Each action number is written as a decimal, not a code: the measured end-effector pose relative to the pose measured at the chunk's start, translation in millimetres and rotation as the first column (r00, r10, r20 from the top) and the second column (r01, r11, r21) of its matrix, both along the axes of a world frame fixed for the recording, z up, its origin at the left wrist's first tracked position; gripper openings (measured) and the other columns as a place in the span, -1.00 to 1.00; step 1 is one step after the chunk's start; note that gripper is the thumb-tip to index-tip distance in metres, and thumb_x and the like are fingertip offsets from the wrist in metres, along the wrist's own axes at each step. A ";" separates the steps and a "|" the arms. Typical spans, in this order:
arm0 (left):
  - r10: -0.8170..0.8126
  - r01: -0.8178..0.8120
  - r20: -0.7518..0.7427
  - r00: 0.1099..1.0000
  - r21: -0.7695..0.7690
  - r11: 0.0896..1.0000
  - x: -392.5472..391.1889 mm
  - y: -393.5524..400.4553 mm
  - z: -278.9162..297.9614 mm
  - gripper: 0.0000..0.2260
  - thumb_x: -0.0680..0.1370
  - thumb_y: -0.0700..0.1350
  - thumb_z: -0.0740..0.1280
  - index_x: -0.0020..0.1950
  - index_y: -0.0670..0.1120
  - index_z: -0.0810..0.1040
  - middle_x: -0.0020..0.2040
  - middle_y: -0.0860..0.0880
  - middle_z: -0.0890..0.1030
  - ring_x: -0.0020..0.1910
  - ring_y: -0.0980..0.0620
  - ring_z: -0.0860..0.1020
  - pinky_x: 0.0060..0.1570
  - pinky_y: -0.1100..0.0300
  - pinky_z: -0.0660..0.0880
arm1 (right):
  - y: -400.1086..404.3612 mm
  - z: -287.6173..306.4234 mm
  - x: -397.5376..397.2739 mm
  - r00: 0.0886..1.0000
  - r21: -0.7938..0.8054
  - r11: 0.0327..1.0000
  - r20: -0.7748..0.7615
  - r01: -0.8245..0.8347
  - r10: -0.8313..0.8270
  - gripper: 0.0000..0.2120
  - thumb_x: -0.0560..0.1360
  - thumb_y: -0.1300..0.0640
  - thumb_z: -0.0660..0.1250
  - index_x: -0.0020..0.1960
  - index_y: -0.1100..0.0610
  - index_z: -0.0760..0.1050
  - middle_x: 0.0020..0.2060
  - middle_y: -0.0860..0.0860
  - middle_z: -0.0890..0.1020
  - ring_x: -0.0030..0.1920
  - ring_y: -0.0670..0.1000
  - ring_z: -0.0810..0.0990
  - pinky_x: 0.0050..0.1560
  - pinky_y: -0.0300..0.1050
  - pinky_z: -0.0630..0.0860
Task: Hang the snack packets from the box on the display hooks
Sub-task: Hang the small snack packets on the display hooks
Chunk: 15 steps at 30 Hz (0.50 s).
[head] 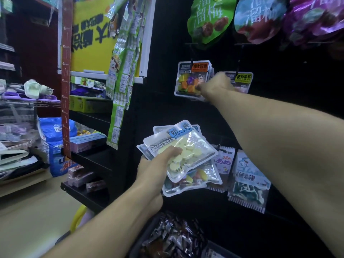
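Midway through stocking: colourful candy packets (191, 79) hanging on a hook (192, 62) of the black display panel (297, 112), right hand (216, 84) reaching up beside them, fingers curled; whether pinching a packet cannot be told through blur. Best done by lining the packet's hole with the hook tip, then sliding it back. Lower down, left hand (158, 161) gripping a fanned stack of packets (188, 151), thumb across the top, arm raised from below.

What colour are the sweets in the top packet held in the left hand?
Pale yellow, seen through the clear front of the top packet in the left hand; head view.
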State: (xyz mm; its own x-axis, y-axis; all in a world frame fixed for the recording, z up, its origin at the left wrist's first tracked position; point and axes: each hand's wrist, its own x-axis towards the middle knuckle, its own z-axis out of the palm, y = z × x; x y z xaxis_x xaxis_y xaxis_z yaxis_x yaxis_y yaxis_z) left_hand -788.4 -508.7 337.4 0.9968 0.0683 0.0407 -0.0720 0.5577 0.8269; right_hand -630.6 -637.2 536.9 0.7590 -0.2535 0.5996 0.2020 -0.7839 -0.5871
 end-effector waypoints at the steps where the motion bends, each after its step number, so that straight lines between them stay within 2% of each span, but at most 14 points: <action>1: 0.006 -0.006 0.010 1.000 0.009 1.000 0.0 -1.1 -0.7 -0.67 0.52 -0.17 0.53 0.28 -0.08 0.65 0.03 -0.19 0.78 -0.02 -0.29 0.77 -0.06 -0.23 0.72 | -4.8 -3.4 -6.6 1.000 -0.016 1.000 0.008 -0.006 0.006 -0.44 0.48 -0.12 0.53 0.35 0.11 0.47 0.21 0.11 0.64 0.15 0.18 0.67 0.01 -0.01 0.56; 3: 0.016 -0.016 0.014 1.000 0.003 1.000 -4.1 -2.8 -4.3 -0.66 0.53 -0.16 0.53 0.29 -0.09 0.65 0.04 -0.18 0.79 -0.04 -0.25 0.78 -0.19 -0.07 0.73 | -16.7 -14.4 -24.7 0.999 -0.022 1.000 0.040 -0.018 0.019 -0.56 0.44 -0.15 0.55 0.17 0.02 0.48 0.08 0.06 0.67 0.00 0.16 0.70 0.02 0.14 0.67; 4: 0.006 -0.006 0.020 1.000 0.002 1.000 -9.7 -5.6 -6.6 -0.66 0.53 -0.16 0.53 0.30 -0.08 0.64 0.04 -0.16 0.79 -0.04 -0.23 0.78 -0.20 -0.04 0.72 | -22.8 -22.9 -36.7 0.995 -0.009 0.997 0.062 -0.077 0.078 -0.64 0.45 -0.15 0.55 0.06 -0.01 0.48 0.00 0.03 0.67 -0.06 0.14 0.71 0.00 0.19 0.69; 6: -0.012 0.012 -0.001 1.000 -0.012 1.000 -17.7 -16.1 -11.8 -0.63 0.53 -0.14 0.53 0.33 -0.08 0.64 0.07 -0.15 0.79 -0.01 -0.23 0.78 -0.07 -0.10 0.73 | -33.5 -45.9 -72.7 0.974 0.024 0.974 0.036 -0.225 0.225 -0.70 0.47 -0.16 0.54 -0.05 0.00 0.51 -0.11 0.00 0.69 -0.11 0.10 0.72 -0.01 0.19 0.70; 9: -0.033 0.032 -0.024 0.999 -0.031 0.999 -33.5 -35.1 -17.1 -0.60 0.53 -0.14 0.54 0.36 -0.11 0.62 0.10 -0.19 0.77 0.04 -0.30 0.76 0.04 -0.21 0.71 | -55.0 -89.1 -143.2 0.918 0.079 0.936 -0.185 -0.342 0.351 -0.54 0.43 -0.29 0.53 0.01 0.09 0.64 -0.15 0.00 0.72 -0.17 -0.03 0.68 -0.13 -0.06 0.65; 11: -0.037 0.037 -0.032 0.999 -0.013 0.999 -45.5 -49.9 -20.6 -0.56 0.50 -0.11 0.56 0.36 -0.12 0.62 0.10 -0.20 0.77 0.05 -0.31 0.75 0.11 -0.26 0.68 | -74.4 -116.4 -180.1 0.887 0.110 0.924 -0.258 -0.367 0.383 -0.51 0.37 -0.33 0.56 0.04 0.05 0.65 -0.07 -0.03 0.72 -0.11 -0.07 0.68 -0.13 -0.16 0.58; 13: -0.060 0.061 -0.045 0.997 0.005 0.998 -59.7 -67.4 -22.5 -0.50 0.43 -0.07 0.59 0.34 -0.13 0.63 0.09 -0.22 0.77 0.02 -0.33 0.75 0.18 -0.32 0.64 | -95.4 -136.0 -205.8 0.869 0.148 0.916 -0.293 -0.372 0.400 -0.52 0.35 -0.25 0.62 0.12 0.00 0.63 0.02 -0.07 0.68 -0.02 -0.10 0.68 -0.10 -0.17 0.60; 15: -0.095 0.095 -0.063 0.993 -0.003 0.995 -71.9 -85.2 -24.0 -0.57 0.45 -0.07 0.58 0.30 -0.11 0.66 0.07 -0.22 0.77 -0.06 -0.31 0.77 0.05 -0.27 0.70 | -114.7 -148.4 -220.9 0.847 0.234 0.900 -0.315 -0.369 0.429 -0.50 0.35 -0.09 0.68 0.20 0.00 0.61 0.04 -0.03 0.65 -0.05 -0.03 0.73 -0.08 -0.02 0.71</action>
State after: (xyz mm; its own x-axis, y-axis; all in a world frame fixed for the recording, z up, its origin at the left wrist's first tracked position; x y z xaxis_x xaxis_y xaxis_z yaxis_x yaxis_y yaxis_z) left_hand -860.3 -594.0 313.4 0.9994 -0.0266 -0.0229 0.0339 0.5597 0.8280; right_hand -851.5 -751.9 388.5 0.9662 0.0483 0.2532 0.2348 -0.5705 -0.7870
